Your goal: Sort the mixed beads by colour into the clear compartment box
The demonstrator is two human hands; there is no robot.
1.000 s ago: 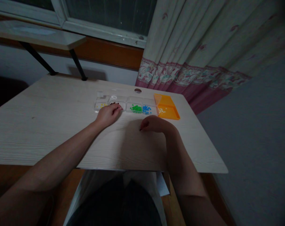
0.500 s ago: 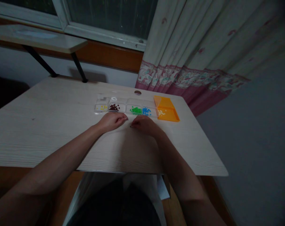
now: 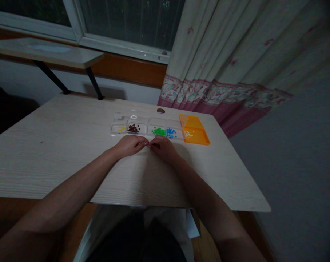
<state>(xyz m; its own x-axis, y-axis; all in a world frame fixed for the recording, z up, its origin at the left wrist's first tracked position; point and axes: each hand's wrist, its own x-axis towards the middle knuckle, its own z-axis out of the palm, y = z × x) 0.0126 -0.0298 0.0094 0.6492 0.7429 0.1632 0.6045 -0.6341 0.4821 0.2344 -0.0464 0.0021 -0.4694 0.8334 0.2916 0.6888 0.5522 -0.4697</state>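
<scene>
My left hand (image 3: 130, 145) and my right hand (image 3: 162, 147) meet fingertip to fingertip just above the table, both closed in a pinch. Whatever lies between the fingertips is too small to name. Right behind them stands a row of clear plastic boxes (image 3: 146, 128) with lids raised. In them, from left to right, are small yellow pieces (image 3: 121, 128), dark brown pieces (image 3: 133, 128), green pieces (image 3: 158, 131) and blue pieces (image 3: 170, 133). An orange box (image 3: 200, 135) with its lid up holds small whitish pieces (image 3: 188, 134) at the right end.
The pale wooden table (image 3: 72, 145) ends at a front edge near my body. A round brown spot (image 3: 160, 111) shows behind the boxes. A raised shelf (image 3: 58, 52) on black legs stands at the back left. A curtain (image 3: 208, 65) hangs at the back right.
My right hand has moved left, so its fingertips now touch those of my left hand. The boxes stay in place; the whole view has shifted slightly.
</scene>
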